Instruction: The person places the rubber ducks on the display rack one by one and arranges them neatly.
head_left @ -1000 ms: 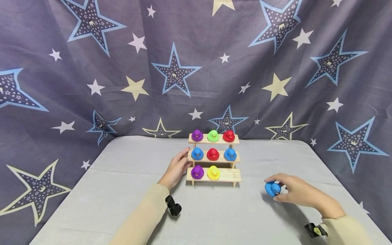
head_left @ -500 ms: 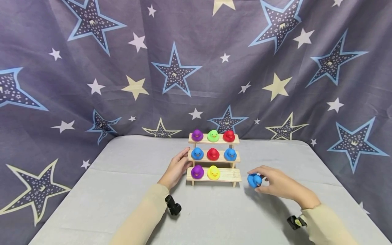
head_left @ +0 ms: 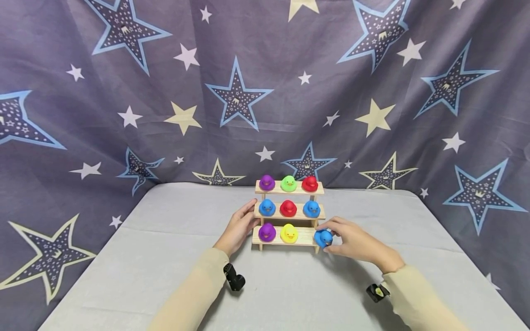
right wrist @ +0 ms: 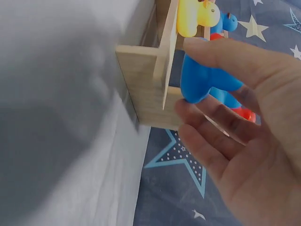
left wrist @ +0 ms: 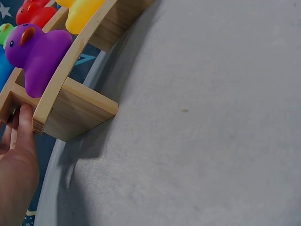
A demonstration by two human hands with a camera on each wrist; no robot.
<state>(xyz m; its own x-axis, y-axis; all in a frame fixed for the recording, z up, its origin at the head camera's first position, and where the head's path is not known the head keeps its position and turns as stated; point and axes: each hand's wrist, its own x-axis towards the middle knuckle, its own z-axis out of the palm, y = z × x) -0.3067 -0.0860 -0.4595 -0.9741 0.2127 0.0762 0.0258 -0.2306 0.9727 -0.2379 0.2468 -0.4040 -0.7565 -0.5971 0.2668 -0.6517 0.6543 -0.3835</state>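
A three-tier wooden display stand (head_left: 306,236) holds rubber ducks in rows. My right hand (head_left: 356,241) pinches a blue rubber duck (head_left: 323,238) between thumb and fingers at the right end of the bottom tier. In the right wrist view, that blue duck (right wrist: 195,80) is close over the tier's end, beside the yellow duck (right wrist: 188,19). My left hand (head_left: 238,227) rests against the stand's left side, its fingers fairly straight near the middle tier. The left wrist view shows those fingers (left wrist: 24,125) at the wood below a purple duck (left wrist: 40,56).
On the top tier sit purple (head_left: 267,183), green (head_left: 288,184) and red (head_left: 309,184) ducks. The middle tier bears a red duck (head_left: 288,208) between two blue ones. A grey cloth covers the table (head_left: 290,294); a star-patterned curtain (head_left: 265,115) hangs behind.
My right hand has carried the blue duck leftward from the table's right side to the right end of the bottom tier. The left hand has stayed at the stand.
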